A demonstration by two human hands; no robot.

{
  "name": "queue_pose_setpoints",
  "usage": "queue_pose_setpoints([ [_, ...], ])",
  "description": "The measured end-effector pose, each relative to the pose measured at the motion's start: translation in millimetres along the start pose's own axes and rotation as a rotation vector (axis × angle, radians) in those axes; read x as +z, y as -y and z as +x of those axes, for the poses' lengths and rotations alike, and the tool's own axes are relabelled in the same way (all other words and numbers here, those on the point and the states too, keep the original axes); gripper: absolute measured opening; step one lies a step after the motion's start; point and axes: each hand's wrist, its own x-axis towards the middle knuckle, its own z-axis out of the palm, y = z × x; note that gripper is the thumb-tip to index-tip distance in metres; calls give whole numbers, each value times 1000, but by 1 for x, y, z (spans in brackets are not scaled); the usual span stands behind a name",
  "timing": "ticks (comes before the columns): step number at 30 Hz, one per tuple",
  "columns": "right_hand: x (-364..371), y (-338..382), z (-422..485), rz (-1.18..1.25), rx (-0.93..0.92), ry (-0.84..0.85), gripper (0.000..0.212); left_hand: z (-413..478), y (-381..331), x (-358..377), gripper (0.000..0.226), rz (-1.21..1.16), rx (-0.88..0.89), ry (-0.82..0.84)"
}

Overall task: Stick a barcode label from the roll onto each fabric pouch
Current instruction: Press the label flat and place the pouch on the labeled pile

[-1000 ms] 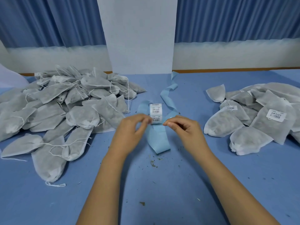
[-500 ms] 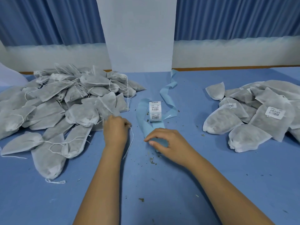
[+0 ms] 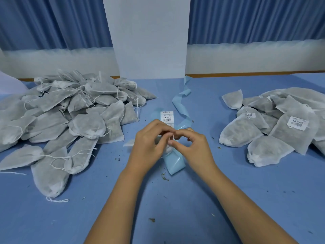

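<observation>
A blue table carries 2 heaps of grey-white fabric pouches: an unlabelled heap with loose drawstrings on the left, and a smaller heap on the right, where at least 2 pouches show a white barcode label. Blue curtains and a white panel stand behind, and dark crumbs lie scattered near the forearms. The label roll sits at the table's middle, just beyond the knuckles, its top label printed with a barcode; its pale blue backing strip curls away toward the panel and also runs out under the hands toward the viewer. The held pouch is mostly hidden (only a white gathered bit and a thin string show between the hands, plus a pale corner left of the wrist). The left hand curls over it, fingers bent round the fabric. The right hand meets it fingertip to fingertip, thumb and forefinger pinching at the pouch's top; whether on string or cloth I cannot tell.
</observation>
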Motion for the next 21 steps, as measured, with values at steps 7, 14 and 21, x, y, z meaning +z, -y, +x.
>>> queue_pose_setpoints([
  [7, -12, 1, 3, -116, -122, -126, 11, 0, 6, -6, 5, 79, -37, 36],
  [14, -27, -4, 7, -59, -132, -383, 10, 2, 5, -13, 8, -39, -165, 122],
  [21, -14, -2, 3, -50, -55, -287, 13, 1, -11, -14, 12, -528, -371, 162],
])
